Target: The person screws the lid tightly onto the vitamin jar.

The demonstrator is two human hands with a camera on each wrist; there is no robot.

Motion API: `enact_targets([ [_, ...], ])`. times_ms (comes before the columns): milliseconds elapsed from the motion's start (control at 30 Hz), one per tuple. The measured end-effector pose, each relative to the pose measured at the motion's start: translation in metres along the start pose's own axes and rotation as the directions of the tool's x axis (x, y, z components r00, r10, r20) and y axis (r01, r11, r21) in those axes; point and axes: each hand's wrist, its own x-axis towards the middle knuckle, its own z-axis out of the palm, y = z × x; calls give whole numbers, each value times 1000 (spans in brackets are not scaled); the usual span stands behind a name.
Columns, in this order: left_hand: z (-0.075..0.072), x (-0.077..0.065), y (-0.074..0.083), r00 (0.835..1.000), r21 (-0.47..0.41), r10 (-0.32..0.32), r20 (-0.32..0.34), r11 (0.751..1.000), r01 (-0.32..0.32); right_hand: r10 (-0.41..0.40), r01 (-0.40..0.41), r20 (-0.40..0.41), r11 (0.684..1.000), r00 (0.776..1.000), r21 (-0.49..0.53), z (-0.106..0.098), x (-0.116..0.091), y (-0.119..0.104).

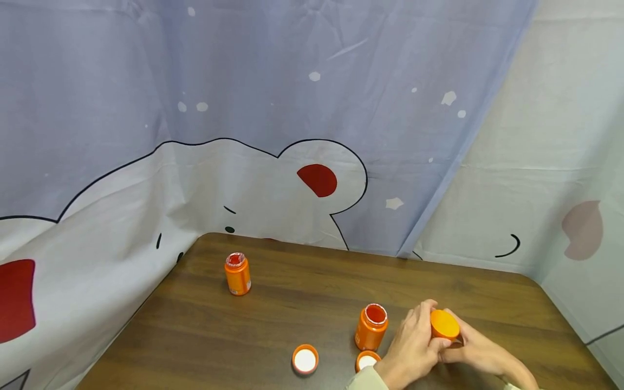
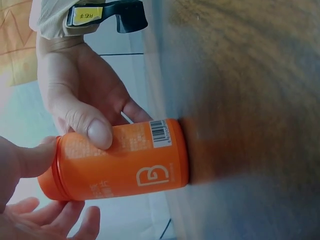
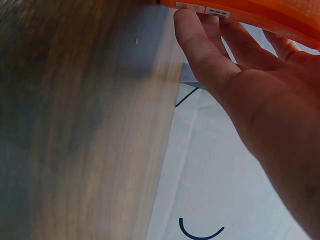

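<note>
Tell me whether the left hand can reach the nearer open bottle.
Probably yes: the open bottle stands close beside the left hand, nothing visible between them, though that hand would first need to release the capped bottle.

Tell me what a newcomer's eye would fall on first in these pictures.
Probably the capped orange cylindrical plastic bottle, held by the left hand at its cap and the right hand around its body, at the right of the brown wood-grain table. One open orange plastic bottle stands near the left hand, another open orange plastic bottle toward the back left. Behind the table hangs a blue-and-white printed cloth.
</note>
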Motion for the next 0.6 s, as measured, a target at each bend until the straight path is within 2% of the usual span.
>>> enact_targets([
  [200, -4, 2, -1, 994, 15, 14, 106, 1000, -16, -17, 16, 15, 1000, 1000, 9, 1, 0, -1],
  [433, -6, 3, 0, 978, 5, -31, 204, 1000, 31, 11, -11, 21, 1000, 1000, 28, -1, -1, -1],
  [533, -6, 1, 2, 979, 7, -46, 197, 999, 45, 7, -9, 35, 999, 999, 47, -2, -2, -1],
  [600, -4, 0, 3, 985, -4, -60, 163, 998, 61, 11, -12, 31, 999, 999, 37, -2, -3, -2],
])
